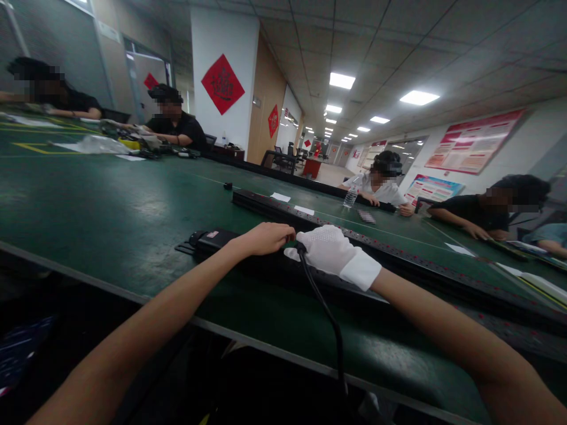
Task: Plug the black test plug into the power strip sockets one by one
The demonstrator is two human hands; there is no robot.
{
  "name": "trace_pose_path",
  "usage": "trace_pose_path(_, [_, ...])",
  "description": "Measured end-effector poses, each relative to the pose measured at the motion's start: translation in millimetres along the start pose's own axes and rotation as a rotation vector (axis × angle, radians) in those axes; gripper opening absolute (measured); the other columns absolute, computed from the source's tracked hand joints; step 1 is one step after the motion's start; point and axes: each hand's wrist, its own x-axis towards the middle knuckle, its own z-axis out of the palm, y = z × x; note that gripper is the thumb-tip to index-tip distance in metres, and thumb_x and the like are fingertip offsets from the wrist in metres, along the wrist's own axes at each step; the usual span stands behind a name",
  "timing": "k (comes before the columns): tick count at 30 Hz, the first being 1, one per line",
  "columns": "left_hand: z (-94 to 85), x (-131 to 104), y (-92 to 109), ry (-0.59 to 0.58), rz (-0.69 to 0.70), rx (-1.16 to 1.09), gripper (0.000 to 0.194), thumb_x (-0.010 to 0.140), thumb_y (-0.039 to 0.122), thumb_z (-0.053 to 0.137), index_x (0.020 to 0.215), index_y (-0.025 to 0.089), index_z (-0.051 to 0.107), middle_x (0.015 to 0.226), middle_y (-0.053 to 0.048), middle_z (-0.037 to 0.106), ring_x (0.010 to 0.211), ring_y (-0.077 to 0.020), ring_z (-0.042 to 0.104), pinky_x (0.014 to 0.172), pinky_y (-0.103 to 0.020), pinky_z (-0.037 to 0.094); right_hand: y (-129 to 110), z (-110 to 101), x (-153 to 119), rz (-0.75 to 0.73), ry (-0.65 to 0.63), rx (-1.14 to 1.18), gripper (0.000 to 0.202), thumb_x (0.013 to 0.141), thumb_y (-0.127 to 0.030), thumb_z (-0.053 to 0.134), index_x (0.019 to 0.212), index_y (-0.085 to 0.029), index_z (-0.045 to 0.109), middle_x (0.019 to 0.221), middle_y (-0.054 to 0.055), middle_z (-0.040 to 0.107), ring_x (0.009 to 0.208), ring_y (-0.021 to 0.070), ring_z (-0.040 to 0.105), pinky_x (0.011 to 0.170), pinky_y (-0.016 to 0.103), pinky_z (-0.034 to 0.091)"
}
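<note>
A long black bar-shaped device [218, 237] lies near the table's front edge, with a small pale label and a round knob-like part at its left end. Bare and bent at the fingers, my left hand [267, 238] is over this device; its thumb and whatever it grips are hidden. My right hand [325, 247], in a white dotted glove, is closed around the end of a black cable [325, 304], just right of my left fingertips. From there the cable hangs down over the table edge. The cable's tip is covered by the glove.
Behind the device runs a long black rail [266, 203] with small red dots. The green table [110, 200] also bears white paper slips [304, 210], a water bottle [350, 195] and a plastic bag [104, 143]. Several people sit around its far sides.
</note>
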Motion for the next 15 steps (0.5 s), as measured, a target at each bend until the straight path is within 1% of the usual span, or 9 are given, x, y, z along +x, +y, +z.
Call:
trace_pose_path(5, [-0.4, 0, 1, -0.019, 0.014, -0.023, 0.020, 0.080, 0.016, 0.039, 0.091, 0.020, 0.056, 0.093, -0.004, 0.063, 0.083, -0.0190, 0.058, 0.068, -0.026, 0.041, -2, 7, 1, 0.070, 0.045, -0.037, 0.064, 0.085, -0.063, 0.023, 0.087, -0.012, 0.061, 0.073, 0.013, 0.066, 0.071, 0.0213, 0.062, 0.060, 0.025, 0.034])
trace_pose_path(9, [1.6, 0, -2, -0.044, 0.000, -0.010, 0.019, 0.079, 0.016, 0.042, 0.089, 0.020, 0.057, 0.094, -0.005, 0.064, 0.084, -0.0204, 0.059, 0.067, -0.027, 0.041, -4, 9, 4, 0.043, 0.065, -0.056, 0.068, 0.085, -0.064, 0.021, 0.084, -0.010, 0.062, 0.068, 0.014, 0.065, 0.068, 0.0218, 0.061, 0.058, 0.026, 0.033])
trace_pose_path(12, [4.7, 0, -4, -0.065, -0.005, 0.009, 0.020, 0.077, 0.016, 0.046, 0.094, 0.020, 0.057, 0.098, -0.006, 0.064, 0.088, -0.0221, 0.059, 0.069, -0.028, 0.042, -6, 10, 7, 0.026, 0.064, -0.056, 0.069, 0.086, -0.063, 0.018, 0.083, -0.010, 0.062, 0.067, 0.014, 0.064, 0.067, 0.0217, 0.061, 0.057, 0.026, 0.032])
trace_pose_path(15, [7.9, 0, -5, -0.079, 0.009, 0.017, 0.024, 0.076, 0.017, 0.047, 0.098, 0.020, 0.057, 0.102, -0.007, 0.063, 0.091, -0.0233, 0.059, 0.071, -0.029, 0.042, -8, 12, 8, 0.043, 0.064, -0.056, 0.068, 0.086, -0.062, 0.018, 0.082, -0.010, 0.062, 0.067, 0.014, 0.064, 0.066, 0.0216, 0.060, 0.057, 0.026, 0.031])
